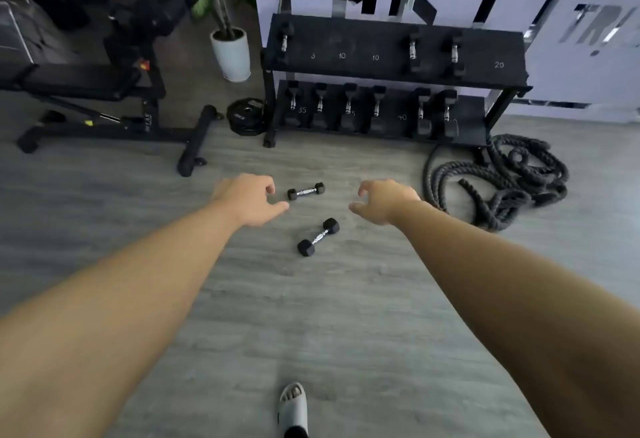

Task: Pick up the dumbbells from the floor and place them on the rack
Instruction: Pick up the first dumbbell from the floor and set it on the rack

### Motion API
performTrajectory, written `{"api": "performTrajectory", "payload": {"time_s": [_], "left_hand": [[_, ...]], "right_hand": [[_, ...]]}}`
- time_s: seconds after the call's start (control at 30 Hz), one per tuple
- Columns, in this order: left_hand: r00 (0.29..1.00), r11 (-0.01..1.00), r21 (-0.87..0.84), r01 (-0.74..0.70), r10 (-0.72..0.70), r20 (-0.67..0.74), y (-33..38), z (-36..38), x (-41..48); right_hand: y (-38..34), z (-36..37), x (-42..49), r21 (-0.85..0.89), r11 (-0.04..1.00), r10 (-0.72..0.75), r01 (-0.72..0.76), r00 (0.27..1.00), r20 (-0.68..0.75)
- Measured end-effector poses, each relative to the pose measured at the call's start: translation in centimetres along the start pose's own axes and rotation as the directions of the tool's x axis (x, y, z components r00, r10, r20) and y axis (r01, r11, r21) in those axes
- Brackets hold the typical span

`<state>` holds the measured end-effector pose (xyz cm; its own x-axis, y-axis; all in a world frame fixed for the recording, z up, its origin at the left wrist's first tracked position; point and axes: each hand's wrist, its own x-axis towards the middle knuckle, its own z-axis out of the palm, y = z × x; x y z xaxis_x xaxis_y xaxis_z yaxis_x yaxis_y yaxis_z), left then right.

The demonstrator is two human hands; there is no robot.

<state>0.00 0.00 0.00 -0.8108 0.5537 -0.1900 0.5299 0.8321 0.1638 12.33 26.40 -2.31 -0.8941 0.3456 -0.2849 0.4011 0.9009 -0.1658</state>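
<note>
Two small black hex dumbbells with chrome handles lie on the grey floor. The far dumbbell [306,191] lies nearly level; the near dumbbell [318,237] lies on a slant. My left hand [247,199] hovers just left of the far dumbbell, fingers curled and apart, holding nothing. My right hand [384,201] hovers to the right of both, also open and empty. The black two-tier rack [346,43] stands against the wall beyond, with three dumbbells on its top shelf and several on the lower shelf.
A black weight bench [100,98] stands at left, a white potted plant [231,53] and a weight plate [245,115] beside the rack. A coiled black battle rope [498,178] lies at right. My sandalled foot [293,406] is at the bottom.
</note>
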Motion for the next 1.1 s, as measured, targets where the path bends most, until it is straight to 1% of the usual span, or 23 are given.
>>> {"api": "performTrajectory", "payload": {"time_s": [0.07,0.17,0.3,0.4,0.5,0.7,0.8,0.93,1.1], "left_hand": [[1.000,1.000,0.014,0.001,-0.001,0.002,-0.8,-0.6,2.8],[1.000,1.000,-0.002,-0.009,0.009,0.004,-1.4,-0.3,6.6],[0.998,1.000,-0.024,-0.017,0.018,0.060,-1.7,1.8,11.5],[0.994,1.000,-0.023,-0.005,0.007,0.109,-1.7,3.6,15.5],[0.990,1.000,-0.016,0.010,-0.007,0.140,-1.6,5.2,19.7],[0.982,0.992,-0.056,0.115,-0.104,0.158,-0.9,8.3,27.0],[0.972,0.985,-0.070,0.155,-0.139,0.190,-1.1,9.8,29.5],[0.952,0.976,-0.076,0.203,-0.178,0.248,-2.0,11.9,32.1],[0.931,0.966,-0.105,0.237,-0.194,0.310,-3.8,14.6,37.3]], "right_hand": [[-0.7,-0.4,2.3,-0.012,1.000,0.026,-0.026,1.000,0.002],[-1.2,-0.3,5.4,-0.020,1.000,0.025,-0.025,0.999,0.027],[-1.1,-0.2,10.4,-0.019,0.999,0.029,-0.027,0.995,0.092],[-0.3,0.7,14.7,-0.022,1.000,0.007,-0.005,0.993,0.114],[1.1,1.7,19.2,-0.060,0.998,-0.023,0.033,0.988,0.154],[3.2,3.2,28.2,-0.108,0.989,-0.073,0.099,0.972,0.224],[3.6,4.2,32.4,-0.139,0.982,-0.086,0.124,0.964,0.250],[3.3,6.2,37.2,-0.106,0.985,-0.100,0.135,0.953,0.285],[2.4,8.9,42.4,-0.094,0.986,-0.101,0.137,0.942,0.319]]}}
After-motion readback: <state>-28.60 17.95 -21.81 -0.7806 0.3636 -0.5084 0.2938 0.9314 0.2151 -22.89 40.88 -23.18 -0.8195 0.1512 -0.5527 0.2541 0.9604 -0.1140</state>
